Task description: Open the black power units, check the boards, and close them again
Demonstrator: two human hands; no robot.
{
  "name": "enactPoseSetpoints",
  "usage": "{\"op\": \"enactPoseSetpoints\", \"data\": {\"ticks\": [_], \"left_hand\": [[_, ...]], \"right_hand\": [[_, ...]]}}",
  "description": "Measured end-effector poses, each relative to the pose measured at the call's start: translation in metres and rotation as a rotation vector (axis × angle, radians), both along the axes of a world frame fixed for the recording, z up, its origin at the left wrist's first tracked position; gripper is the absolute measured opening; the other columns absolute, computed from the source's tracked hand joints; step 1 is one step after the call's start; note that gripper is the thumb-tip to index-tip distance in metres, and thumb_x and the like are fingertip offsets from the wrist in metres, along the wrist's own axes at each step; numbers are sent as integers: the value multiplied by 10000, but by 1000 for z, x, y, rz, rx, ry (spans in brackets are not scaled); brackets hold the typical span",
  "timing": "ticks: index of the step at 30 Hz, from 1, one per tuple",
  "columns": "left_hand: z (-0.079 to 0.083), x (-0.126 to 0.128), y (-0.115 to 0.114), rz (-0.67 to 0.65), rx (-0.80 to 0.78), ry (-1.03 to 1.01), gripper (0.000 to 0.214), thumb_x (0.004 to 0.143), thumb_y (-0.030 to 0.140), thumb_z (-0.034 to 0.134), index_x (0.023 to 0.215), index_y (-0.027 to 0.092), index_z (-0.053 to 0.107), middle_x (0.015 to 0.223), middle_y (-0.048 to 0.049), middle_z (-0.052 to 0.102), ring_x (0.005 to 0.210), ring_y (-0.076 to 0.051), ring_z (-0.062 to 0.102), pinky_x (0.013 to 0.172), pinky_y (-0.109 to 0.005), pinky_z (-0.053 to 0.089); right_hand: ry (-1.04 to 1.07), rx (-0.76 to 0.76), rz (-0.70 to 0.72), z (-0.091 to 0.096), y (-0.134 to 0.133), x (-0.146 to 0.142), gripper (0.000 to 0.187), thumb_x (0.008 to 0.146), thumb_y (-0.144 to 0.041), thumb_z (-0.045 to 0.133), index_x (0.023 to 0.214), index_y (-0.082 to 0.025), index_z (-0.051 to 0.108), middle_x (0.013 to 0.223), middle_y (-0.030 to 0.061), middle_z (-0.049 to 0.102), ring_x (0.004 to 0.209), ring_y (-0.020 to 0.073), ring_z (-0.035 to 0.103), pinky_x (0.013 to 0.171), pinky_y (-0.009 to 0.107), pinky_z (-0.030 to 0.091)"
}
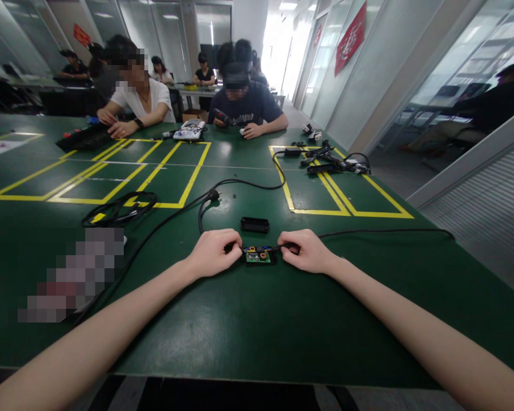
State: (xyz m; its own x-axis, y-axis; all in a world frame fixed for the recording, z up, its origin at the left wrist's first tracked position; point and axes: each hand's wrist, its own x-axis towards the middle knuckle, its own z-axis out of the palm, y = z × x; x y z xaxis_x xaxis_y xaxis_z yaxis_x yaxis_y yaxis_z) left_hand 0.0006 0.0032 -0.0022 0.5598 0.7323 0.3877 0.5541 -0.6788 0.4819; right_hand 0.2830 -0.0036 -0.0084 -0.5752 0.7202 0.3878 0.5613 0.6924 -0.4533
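Note:
A small green circuit board (253, 258) with copper-coloured coils sits in an open black case between my hands. My left hand (214, 253) is closed on the black cable at the board's left end. On the opposite side, my right hand (305, 251) pinches another black cable (385, 231), which runs off toward the table's right edge. Thin coloured wires show along the board's upper side. Just beyond lies the other black case half (255, 224), its hollow side up. Fingertips on both hands are partly hidden.
The green table (240, 331) carries a coiled cable (122, 208), a plug (213, 196) and a blurred-out flat item (77, 274) at left. A cable heap with an adapter (293, 152) lies far right. Yellow tape marks rectangles. Two people (248, 103) work across the table.

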Motion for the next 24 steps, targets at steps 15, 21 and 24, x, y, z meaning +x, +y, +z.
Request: {"op": "enactPoseSetpoints", "data": {"ticks": [15,21,24], "left_hand": [[1,-2,1,48,-4,-64,124,872,205,569,916,194,685,844,-11,687,747,-158,653,651,-255,479],[3,-3,-1,-8,4,15,211,848,345,718,1012,218,679,933,-8,694,846,-188,682,738,-288,519],[0,-2,0,7,3,73,232,841,358,749,1019,235,667,962,0,691,876,-193,688,738,-287,518]], "right_hand": [[12,129,-102,-7,4,-1,185,901,-193,545,937,-191,727,713,16,692,558,136,583,588,249,424],[-38,64,-91,-6,4,-1,138,859,-177,565,893,-197,697,604,-31,592,511,115,528,560,226,387],[-40,44,-86,-5,5,-1,107,848,-177,575,859,-198,679,609,-30,602,513,116,532,566,224,384]]}}
